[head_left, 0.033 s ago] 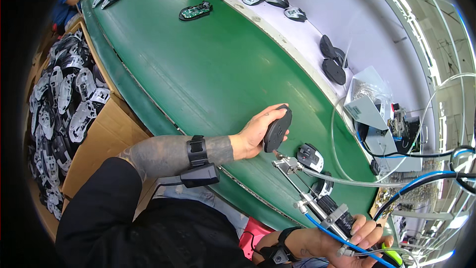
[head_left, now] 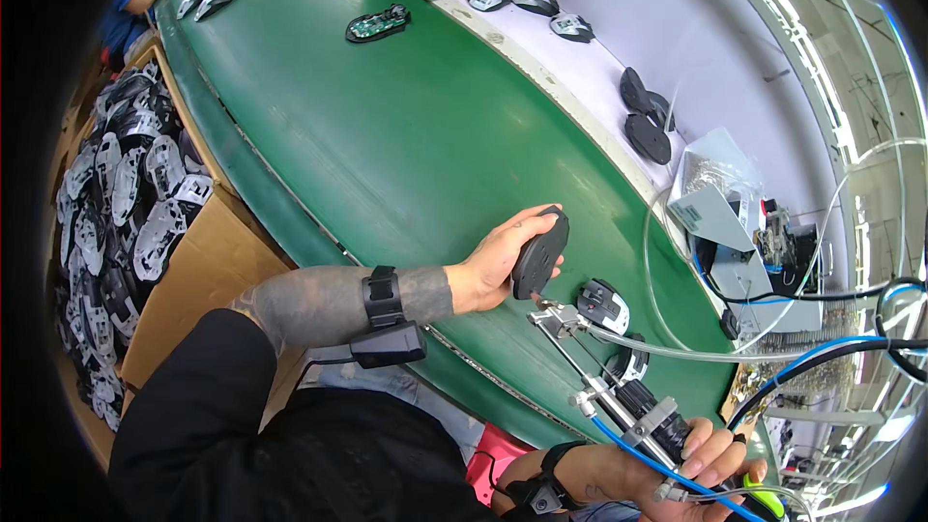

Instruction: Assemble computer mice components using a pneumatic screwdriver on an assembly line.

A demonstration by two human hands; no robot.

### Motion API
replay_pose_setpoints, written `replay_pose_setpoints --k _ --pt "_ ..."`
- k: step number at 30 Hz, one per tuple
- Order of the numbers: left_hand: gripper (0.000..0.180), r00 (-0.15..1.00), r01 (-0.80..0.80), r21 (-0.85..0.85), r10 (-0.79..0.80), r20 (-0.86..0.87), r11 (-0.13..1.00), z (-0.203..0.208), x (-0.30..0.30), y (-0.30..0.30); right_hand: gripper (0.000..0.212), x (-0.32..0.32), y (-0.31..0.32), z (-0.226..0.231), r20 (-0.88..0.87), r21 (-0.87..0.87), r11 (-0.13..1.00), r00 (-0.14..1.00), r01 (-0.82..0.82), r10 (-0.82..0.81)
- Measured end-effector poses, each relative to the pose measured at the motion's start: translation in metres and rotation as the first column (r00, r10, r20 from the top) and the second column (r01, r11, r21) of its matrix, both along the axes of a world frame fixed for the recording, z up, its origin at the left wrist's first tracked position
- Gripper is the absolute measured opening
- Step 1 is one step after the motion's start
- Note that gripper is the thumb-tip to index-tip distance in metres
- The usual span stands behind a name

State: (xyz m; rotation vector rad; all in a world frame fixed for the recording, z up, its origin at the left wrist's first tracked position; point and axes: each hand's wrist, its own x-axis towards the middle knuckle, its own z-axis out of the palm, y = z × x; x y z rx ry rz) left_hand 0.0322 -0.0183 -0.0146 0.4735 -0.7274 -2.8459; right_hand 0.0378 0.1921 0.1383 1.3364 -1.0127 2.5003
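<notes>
In the head view, the left hand (head_left: 486, 266) pinches a black mouse base (head_left: 541, 253) between thumb and fingers over the green conveyor belt (head_left: 406, 155), and a slight tilt could make the powered screwdriver (head_left: 640, 404), wrapped by the right hand's (head_left: 710, 464) curled fingers, slip off-line. A grey-and-white mouse (head_left: 604, 305) and a clear hose (head_left: 677, 355) beside the screwdriver crowd its way
</notes>
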Motion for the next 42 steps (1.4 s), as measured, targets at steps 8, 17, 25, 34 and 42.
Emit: replay_pose_setpoints --k 8,17,25,34,42 --pt "0.046 0.993 0.086 0.062 -0.081 -0.088 0.994 0.002 0.004 0.012 0.034 -0.001 -0.020 -0.009 0.059 -0.010 0.999 0.998 0.032 -0.031" --pt "0.045 0.976 0.135 0.163 -0.102 -0.194 0.977 0.002 -0.001 0.015 0.034 -0.009 -0.028 -0.011 0.067 0.014 0.999 0.997 -0.032 0.031" --pt "0.048 0.981 -0.178 -0.982 0.086 -0.173 0.058 0.012 0.000 -0.011 0.040 -0.015 -0.029 -0.015 0.133 0.125 0.933 0.926 0.338 -0.353" --pt "0.028 0.503 -0.204 -0.644 -0.485 -0.715 0.738 0.155 0.096 0.033 0.035 -0.023 -0.002 -0.005 0.075 0.043 0.322 0.318 0.946 -0.945" --pt "0.028 0.194 0.333 -0.424 -0.501 -0.843 0.842 0.215 0.146 0.098 0.025 0.147 -0.111 0.072 -0.665 -0.567 -0.264 0.245 -0.780 0.706"
